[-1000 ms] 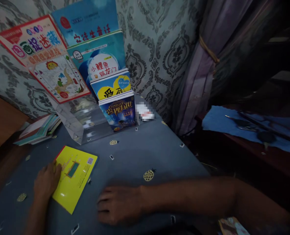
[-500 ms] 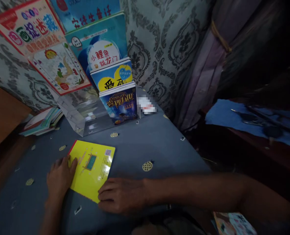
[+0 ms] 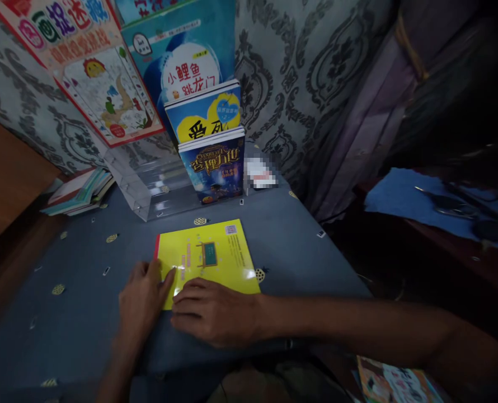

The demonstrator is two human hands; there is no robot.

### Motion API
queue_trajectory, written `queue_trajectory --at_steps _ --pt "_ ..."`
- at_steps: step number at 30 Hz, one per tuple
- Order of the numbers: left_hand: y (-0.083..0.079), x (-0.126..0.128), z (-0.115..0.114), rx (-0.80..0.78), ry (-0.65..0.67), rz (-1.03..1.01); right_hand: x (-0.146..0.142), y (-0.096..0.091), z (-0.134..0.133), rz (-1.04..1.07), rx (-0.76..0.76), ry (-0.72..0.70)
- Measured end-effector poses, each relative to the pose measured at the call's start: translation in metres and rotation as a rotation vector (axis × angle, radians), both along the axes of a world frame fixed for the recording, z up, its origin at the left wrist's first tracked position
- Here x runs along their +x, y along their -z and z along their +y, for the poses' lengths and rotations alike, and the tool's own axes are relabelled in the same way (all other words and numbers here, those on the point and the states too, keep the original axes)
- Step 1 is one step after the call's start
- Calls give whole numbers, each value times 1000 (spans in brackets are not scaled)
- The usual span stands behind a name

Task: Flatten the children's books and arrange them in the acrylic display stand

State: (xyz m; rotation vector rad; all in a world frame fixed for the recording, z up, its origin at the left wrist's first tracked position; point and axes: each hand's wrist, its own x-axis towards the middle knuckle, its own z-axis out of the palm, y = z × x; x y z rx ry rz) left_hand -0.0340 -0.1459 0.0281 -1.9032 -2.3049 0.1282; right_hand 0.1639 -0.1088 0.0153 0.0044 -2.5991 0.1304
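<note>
A yellow book [image 3: 228,260] with a red spine lies flat on the cloth-covered table, a small chalkboard picture and a QR code on its upper face. My left hand [image 3: 142,294] grips its left edge, thumb on the cover and the other fingers along the spine side. Along the near edge, my right hand [image 3: 213,313] rests with bent fingers closed on the book near its front left corner; the fingertips are partly hidden. Beyond the book, a clear plastic stand [image 3: 148,190] holds a dark blue book [image 3: 217,170] in its front row.
Behind the dark blue book stand a blue-and-yellow book [image 3: 182,120], a teal book [image 3: 148,73] and a red-bordered book [image 3: 102,89]. A stack of books [image 3: 79,193] lies at the table's left. More books [image 3: 395,380] sit low at right, beneath my right forearm. A blue cloth [image 3: 391,196] lies beyond the table's right edge.
The yellow book has turned and slid to the right, its long side now facing me more squarely. My left hand has moved right with it, closer to my right hand. The view has shifted slightly.
</note>
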Motion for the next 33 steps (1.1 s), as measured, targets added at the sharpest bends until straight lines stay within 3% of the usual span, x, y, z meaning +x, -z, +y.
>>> queue_trajectory --at_steps 6,11,14,22,29,33 --pt "4 21 -6 -38 87 -128 1 0 9 -53 -102 118" --pt "16 9 -4 89 300 -486 4 0 18 -122 -149 200" --pt "15 -2 9 82 355 -622 4 2 23 -171 -173 231" --pt "17 -16 62 119 392 -497 2 10 21 -205 -240 152" --pt "20 -21 82 69 391 -556 -3 19 20 -232 -227 138" --pt "27 -24 88 125 399 -605 -3 20 18 -177 -169 98"
